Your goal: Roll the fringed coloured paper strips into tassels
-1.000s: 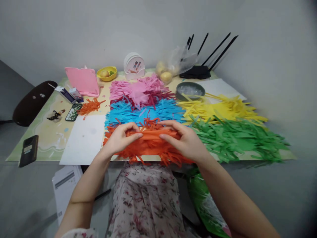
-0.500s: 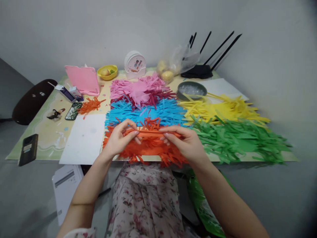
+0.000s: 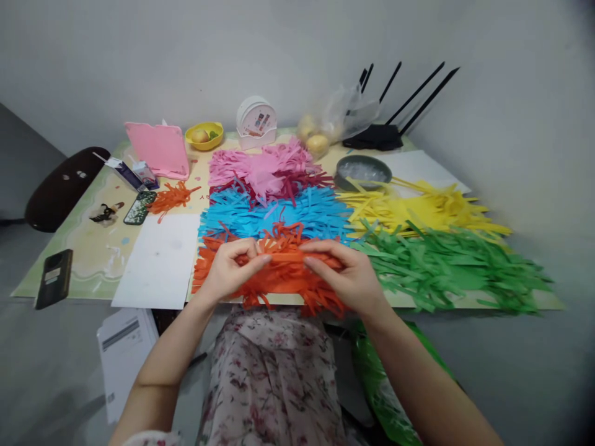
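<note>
Both hands pinch an orange fringed paper strip (image 3: 286, 256) stretched between them, just above a pile of orange fringed paper (image 3: 279, 285) at the table's front edge. My left hand (image 3: 231, 267) closes thumb and fingers on its left end. At the other end, my right hand (image 3: 352, 275) grips it between thumb and forefinger. Directly behind lies blue fringed paper (image 3: 274, 214), with dark red strips and pink fringed paper (image 3: 264, 167) farther back. Yellow fringed paper (image 3: 413, 210) and green fringed paper (image 3: 465, 272) spread out to the right.
A white sheet (image 3: 158, 260) lies left of the piles, near a loose orange tuft (image 3: 170, 199) and two phones, one (image 3: 53, 279) at the table's edge. Along the wall stand a pink tablet case (image 3: 158, 148), yellow bowl (image 3: 204, 136), black router (image 3: 374, 137) and dark bowl (image 3: 362, 172).
My hands have lowered slightly toward the orange pile, and the strip between them looks less taut and flatter. The view has shifted a little.
</note>
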A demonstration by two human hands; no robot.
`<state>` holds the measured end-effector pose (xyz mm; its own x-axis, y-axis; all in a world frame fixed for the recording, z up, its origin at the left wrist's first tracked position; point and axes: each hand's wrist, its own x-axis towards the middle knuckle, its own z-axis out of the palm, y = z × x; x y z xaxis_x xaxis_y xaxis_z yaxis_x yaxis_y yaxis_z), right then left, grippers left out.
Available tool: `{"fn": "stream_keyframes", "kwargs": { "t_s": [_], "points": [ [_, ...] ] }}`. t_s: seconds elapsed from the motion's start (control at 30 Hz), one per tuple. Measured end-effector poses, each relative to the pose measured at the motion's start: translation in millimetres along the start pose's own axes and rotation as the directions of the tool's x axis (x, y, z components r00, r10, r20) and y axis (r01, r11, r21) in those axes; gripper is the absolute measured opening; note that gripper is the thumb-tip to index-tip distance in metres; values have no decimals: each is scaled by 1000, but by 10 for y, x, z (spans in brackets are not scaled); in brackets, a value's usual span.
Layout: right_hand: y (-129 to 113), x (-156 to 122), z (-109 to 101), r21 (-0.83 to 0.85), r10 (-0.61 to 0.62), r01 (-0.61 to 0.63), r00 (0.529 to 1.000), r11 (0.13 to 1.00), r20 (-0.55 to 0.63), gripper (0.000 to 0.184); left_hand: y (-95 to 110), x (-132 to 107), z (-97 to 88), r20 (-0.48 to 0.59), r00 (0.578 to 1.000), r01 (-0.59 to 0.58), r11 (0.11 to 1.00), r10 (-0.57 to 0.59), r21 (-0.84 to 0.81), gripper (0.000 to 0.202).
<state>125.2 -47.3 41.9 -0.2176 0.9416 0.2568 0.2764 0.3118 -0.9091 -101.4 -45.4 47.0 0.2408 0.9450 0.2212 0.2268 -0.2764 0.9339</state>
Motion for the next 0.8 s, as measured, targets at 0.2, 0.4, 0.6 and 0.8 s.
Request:
{"fn": "stream_keyframes", "kwargs": {
  "t_s": [0.2,0.4,0.6,0.8],
  "points": [
    [-32,-12,24,-255,-84,77,996,964,-18,11,21,-11,-15,52,996,-85,955,73,285,13],
    [-9,-38,52,128,138,-143,989,981,50,8,20,-28,-29,113,988,112,993,-109,-22,17],
    [59,-12,92,319,147,-156,988,935,53,16,0,-30,-8,127,975,210,937,-180,-279,21],
    [141,29,89,368,94,-102,995,924,40,18,-65,-9,-2,83,979,204,909,-186,-364,18]
  ]
}}
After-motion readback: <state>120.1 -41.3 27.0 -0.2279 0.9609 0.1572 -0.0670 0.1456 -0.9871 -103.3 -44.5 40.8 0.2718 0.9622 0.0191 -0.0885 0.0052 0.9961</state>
